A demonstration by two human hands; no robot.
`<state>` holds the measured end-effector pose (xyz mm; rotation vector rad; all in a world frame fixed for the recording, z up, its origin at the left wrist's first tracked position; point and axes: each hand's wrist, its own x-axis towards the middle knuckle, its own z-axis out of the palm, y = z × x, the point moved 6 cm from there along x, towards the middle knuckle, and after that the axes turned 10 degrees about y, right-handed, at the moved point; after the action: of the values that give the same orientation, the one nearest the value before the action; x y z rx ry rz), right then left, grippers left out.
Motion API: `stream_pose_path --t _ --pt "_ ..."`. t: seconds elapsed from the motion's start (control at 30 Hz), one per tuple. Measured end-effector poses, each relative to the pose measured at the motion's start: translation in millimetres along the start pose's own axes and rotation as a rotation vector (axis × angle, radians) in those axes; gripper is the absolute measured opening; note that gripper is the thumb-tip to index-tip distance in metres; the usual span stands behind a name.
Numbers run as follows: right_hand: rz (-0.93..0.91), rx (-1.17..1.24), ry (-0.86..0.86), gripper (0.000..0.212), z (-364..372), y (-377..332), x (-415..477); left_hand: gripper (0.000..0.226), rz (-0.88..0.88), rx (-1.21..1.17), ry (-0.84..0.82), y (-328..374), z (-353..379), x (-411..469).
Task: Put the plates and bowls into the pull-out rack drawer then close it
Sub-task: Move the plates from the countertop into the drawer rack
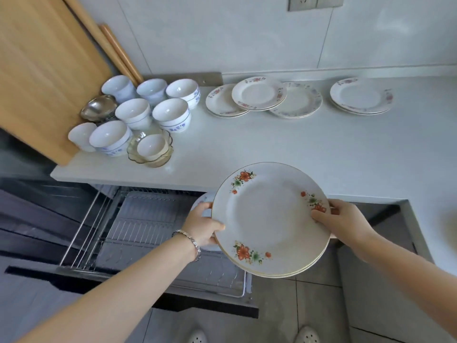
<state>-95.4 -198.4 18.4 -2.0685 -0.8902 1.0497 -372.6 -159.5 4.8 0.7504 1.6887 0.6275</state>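
Note:
Both hands hold a small stack of white plates with orange flowers [269, 219] above the right side of the open pull-out rack drawer [158, 224]. My left hand [204, 225] grips the stack's left rim and my right hand [338, 219] grips its right rim. Another plate [204, 200] shows in the drawer, mostly hidden behind my left hand. On the counter, flowered plates lie in overlapping piles [259, 94] and a separate pile [361, 96] at the back. Several white bowls with blue patterns [170, 115] cluster at the left.
A wooden cutting board [42, 70] and rolling pins [118, 53] lean on the wall at the left. A steel bowl [99, 107] and a glass dish [150, 151] holding a small bowl sit among the bowls. The white counter [272, 149] overhangs the drawer.

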Motion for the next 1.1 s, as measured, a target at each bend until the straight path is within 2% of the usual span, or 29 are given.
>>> stream_pose_path --t 0.2,0.4,0.6,0.8,1.1 --pt "0.095 0.012 -0.019 0.012 131 5 -36 0.058 -0.035 0.062 0.036 -46 -110 44" --pt "0.25 -0.021 -0.015 0.011 220 40 -40 0.059 -0.096 0.211 0.043 -85 -158 106" --pt "0.373 -0.09 -0.044 0.016 275 77 -11 0.064 -0.131 0.405 0.053 -118 -158 170" --pt "0.431 -0.119 -0.014 0.025 310 111 39 0.064 -0.145 0.463 0.04 -138 -136 239" --pt "0.55 -0.132 0.174 0.032 338 154 100 0.058 -0.011 0.66 0.003 -147 -85 331"
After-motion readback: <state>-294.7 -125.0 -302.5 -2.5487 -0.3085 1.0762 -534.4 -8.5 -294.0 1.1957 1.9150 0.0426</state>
